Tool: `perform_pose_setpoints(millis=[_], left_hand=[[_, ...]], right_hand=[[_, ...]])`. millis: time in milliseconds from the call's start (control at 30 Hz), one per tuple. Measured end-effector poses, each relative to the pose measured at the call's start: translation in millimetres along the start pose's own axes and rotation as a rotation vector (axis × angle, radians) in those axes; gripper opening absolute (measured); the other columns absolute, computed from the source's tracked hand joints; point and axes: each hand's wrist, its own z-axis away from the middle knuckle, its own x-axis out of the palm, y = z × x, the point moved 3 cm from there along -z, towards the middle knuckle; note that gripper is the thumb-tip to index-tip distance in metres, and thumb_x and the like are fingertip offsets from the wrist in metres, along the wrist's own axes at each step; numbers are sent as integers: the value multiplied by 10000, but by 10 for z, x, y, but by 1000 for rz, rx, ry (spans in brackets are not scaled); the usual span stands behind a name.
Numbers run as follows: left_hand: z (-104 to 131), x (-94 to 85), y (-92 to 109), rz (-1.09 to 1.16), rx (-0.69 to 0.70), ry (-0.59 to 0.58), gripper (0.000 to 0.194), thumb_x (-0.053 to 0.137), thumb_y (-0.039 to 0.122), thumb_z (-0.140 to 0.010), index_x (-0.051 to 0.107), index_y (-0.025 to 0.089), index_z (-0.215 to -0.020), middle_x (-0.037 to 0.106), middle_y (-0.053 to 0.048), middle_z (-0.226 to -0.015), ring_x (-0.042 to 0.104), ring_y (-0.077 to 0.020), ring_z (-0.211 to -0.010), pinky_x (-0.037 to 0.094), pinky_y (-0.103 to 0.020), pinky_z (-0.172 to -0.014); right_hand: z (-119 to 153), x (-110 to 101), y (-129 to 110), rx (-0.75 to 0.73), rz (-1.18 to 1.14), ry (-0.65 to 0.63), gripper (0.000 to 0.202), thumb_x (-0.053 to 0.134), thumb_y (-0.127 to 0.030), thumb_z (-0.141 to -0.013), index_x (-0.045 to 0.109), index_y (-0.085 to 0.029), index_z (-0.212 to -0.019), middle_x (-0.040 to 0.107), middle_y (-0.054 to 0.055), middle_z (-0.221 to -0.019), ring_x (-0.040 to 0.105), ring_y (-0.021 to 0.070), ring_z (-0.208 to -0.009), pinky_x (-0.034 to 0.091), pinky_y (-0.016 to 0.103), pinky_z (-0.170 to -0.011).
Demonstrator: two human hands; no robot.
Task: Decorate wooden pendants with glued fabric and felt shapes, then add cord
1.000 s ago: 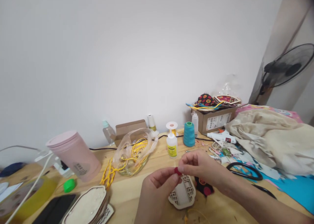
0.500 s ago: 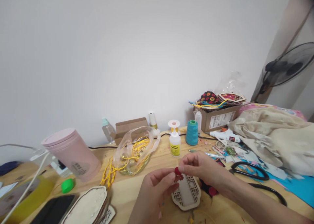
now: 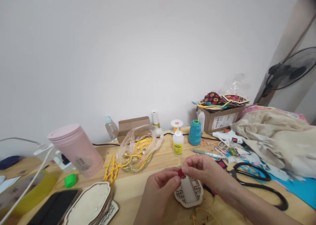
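Observation:
Between my fingertips is a small dark red piece (image 3: 181,174), perhaps cloth, with an uneven lower edge. My left hand (image 3: 164,187) pinches it from the left, thumb and forefinger together. From the right, the thumb and forefinger of my right hand (image 3: 202,169) close on its upper side. Just below lies a pale wooden frame (image 3: 189,203) with cut-out lattice sides and a light centre panel, partly covered by my hands. Dark patterned cloth (image 3: 209,189) peeks out under my right wrist. A yellow cord (image 3: 204,210) trails on the table near the frame.
Beyond my hands stand a glue bottle (image 3: 178,144) and a teal thread cone (image 3: 194,133). Black-handled scissors (image 3: 251,177) and fabric scraps (image 3: 291,188) lie right. At left are stacked wooden plaques (image 3: 87,202), a phone (image 3: 55,208), a pink canister (image 3: 79,152) and a bag of yellow cords (image 3: 138,149).
The view has shifted slightly, so most table items appear a little further right. My fingers have drawn closer around the red piece, and less of its lower part shows.

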Motion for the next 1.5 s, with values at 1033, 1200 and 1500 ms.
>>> perform_pose_setpoints(millis=[1033,1200,1500], left_hand=[[106,437,161,-248,144,-58,132,656,262,-629,679,165,-716,645,-88,-855,578,-219,-830,448,-293,-724],[112,620,-57,99,-12,4,253,718,323,-567,704,167,-766,686,-63,-733,599,-189,-779,449,-282,-745],[45,657,-96,260,-47,148,180,761,279,-498,686,136,-577,669,-24,-618,598,-132,-638,486,-223,-654]], right_hand=[[438,-197,-175,-32,60,165,231,649,-366,-624,596,-144,-590,494,-38,-526,392,70,-473,296,193,-441],[466,-209,-22,-76,-145,240,251,657,-387,-631,616,-145,-574,508,-50,-514,413,63,-501,336,180,-504],[532,-450,11,-90,128,237,244,615,-396,-663,632,-159,-722,601,3,-648,518,123,-581,401,228,-544]])
